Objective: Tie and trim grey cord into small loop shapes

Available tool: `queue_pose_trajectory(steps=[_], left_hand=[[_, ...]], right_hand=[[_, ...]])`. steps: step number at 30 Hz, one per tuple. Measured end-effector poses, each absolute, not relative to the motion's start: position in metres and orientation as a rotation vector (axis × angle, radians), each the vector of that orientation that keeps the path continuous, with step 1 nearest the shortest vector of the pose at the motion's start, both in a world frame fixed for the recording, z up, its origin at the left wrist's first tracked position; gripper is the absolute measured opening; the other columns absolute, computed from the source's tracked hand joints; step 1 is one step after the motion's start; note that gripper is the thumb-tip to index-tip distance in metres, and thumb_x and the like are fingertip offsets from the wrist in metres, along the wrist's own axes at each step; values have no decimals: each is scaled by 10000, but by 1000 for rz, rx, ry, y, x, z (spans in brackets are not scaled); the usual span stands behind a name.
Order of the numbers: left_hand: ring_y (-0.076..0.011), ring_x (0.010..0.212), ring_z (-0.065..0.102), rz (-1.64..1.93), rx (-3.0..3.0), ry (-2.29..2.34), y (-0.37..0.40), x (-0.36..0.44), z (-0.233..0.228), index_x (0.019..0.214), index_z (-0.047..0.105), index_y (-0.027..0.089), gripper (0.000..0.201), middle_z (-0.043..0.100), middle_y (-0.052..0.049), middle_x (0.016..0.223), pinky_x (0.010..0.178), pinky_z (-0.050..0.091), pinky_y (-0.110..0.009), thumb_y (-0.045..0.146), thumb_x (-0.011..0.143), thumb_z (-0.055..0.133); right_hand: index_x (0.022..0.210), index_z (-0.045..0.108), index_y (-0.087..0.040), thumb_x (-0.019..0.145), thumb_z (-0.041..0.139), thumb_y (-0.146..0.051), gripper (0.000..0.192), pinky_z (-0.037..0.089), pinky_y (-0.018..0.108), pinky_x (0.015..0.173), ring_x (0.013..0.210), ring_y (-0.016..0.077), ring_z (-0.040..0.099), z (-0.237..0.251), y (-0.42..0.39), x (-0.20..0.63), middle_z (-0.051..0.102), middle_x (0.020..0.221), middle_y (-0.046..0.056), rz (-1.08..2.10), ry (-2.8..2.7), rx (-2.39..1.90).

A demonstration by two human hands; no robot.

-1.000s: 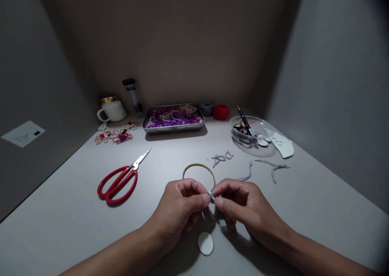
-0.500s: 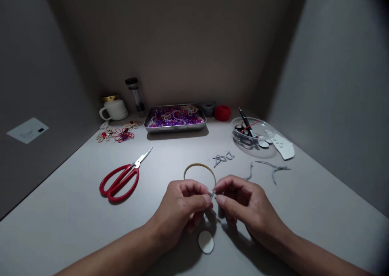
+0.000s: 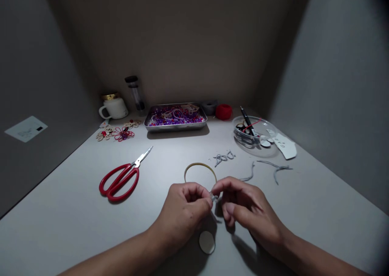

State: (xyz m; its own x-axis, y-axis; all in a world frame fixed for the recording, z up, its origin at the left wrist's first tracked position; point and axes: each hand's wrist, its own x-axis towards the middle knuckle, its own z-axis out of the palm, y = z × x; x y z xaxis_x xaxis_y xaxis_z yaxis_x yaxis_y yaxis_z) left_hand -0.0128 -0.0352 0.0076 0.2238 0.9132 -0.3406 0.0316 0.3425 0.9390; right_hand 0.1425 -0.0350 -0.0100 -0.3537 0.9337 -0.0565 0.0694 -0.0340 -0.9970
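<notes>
Nearest the person, on the near side of the ring, a white oval disc (image 3: 207, 243) lies on the surface (image 3: 69, 215). At the ring's near right edge, the left hand (image 3: 186, 213) pinches a grey cord (image 3: 214, 196) between thumb and forefinger; the cord is too small to tell which way it points. Just right of that edge, the right hand (image 3: 253, 213) has its thumb and forefinger spread, the forefinger's tip at the cord. The yellow ring (image 3: 199, 164) itself bows its far arc away from the person; the near part is hidden, and its rounded outline gives no clear long axis. Left of the ring, red-handled scissors (image 3: 124, 179) point away and rightward. Right of the ring and slightly beyond lie grey cord scraps (image 3: 224, 158). Farther beyond the ring stands a metal tray (image 3: 176, 128) of beads.
</notes>
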Motion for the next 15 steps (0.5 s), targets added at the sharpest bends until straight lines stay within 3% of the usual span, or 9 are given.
queue_pose_trajectory(steps=[4, 9, 15], left_hand=[[-60, 422, 344, 754, 1224, 1293, -40, -9, 5, 562, 546, 138, 75, 433, 51, 451, 404, 268, -183, 173, 627, 533], [-89, 475, 392, 687, 1323, 1361, -46, -6, 2, 552, 526, 148, 90, 466, 25, 494, 439, 301, -204, 158, 635, 492], [-95, 442, 413, 695, 1390, 1289, -46, -7, 0, 583, 541, 155, 90, 483, 26, 484, 421, 314, -211, 158, 651, 482]], right_hand=[[806, 537, -153, 685, 528, -269, 168, 365, 230, 415, 445, 106, 440, -9, -36, 141, 469, 544, -37, 1427, -1542, -1194], [642, 518, -166, 633, 517, -179, 16, 339, 236, 462, 514, 114, 423, -7, -36, 137, 488, 569, -14, 1284, -1652, -1241], [599, 506, -167, 615, 499, -237, 72, 336, 239, 438, 471, 110, 422, -1, -31, 138, 488, 540, -15, 1468, -1509, -1250]])
